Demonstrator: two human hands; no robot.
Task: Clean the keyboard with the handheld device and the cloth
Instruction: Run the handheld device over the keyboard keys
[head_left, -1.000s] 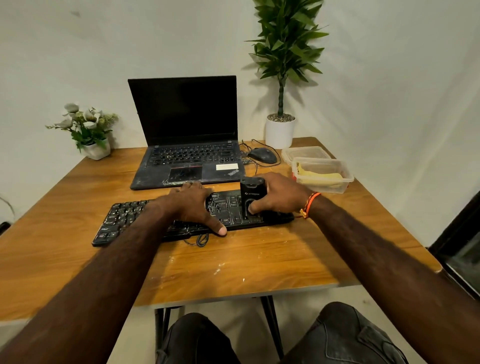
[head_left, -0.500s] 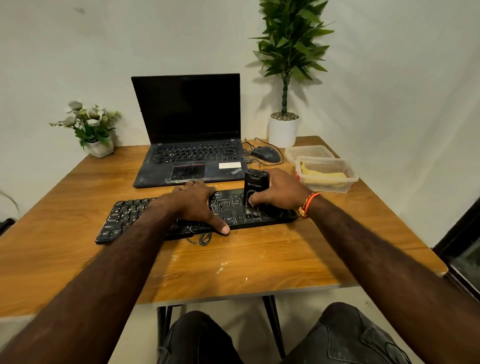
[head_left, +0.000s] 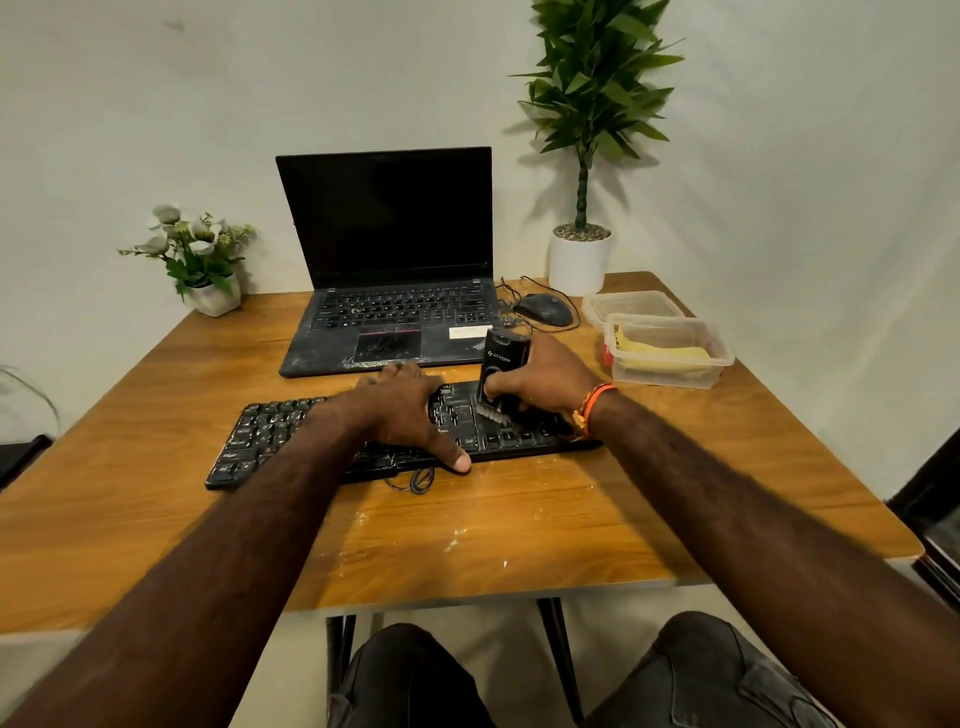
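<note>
A black keyboard (head_left: 270, 431) lies across the middle of the wooden table (head_left: 519, 540), dusted with white specks. My left hand (head_left: 405, 410) rests flat on its middle, fingers spread, thumb at the front edge. My right hand (head_left: 545, 379) grips a black handheld device (head_left: 501, 358) upright over the keyboard's right part; a pale brush head at its bottom is just above or touching the keys. A yellow cloth (head_left: 660, 353) lies folded in a clear plastic box (head_left: 670, 374) at the right.
An open dusty laptop (head_left: 389, 312) stands behind the keyboard. A mouse (head_left: 543, 309) with cable, a container lid (head_left: 631, 304) and a tall potted plant (head_left: 579, 260) are at the back right. A small flower pot (head_left: 208, 291) sits back left. White crumbs dot the table's front.
The device in my right hand has lifted slightly and tilted, so its brush head now shows above the keys. My left hand stays on the keyboard. The camera has shifted a little.
</note>
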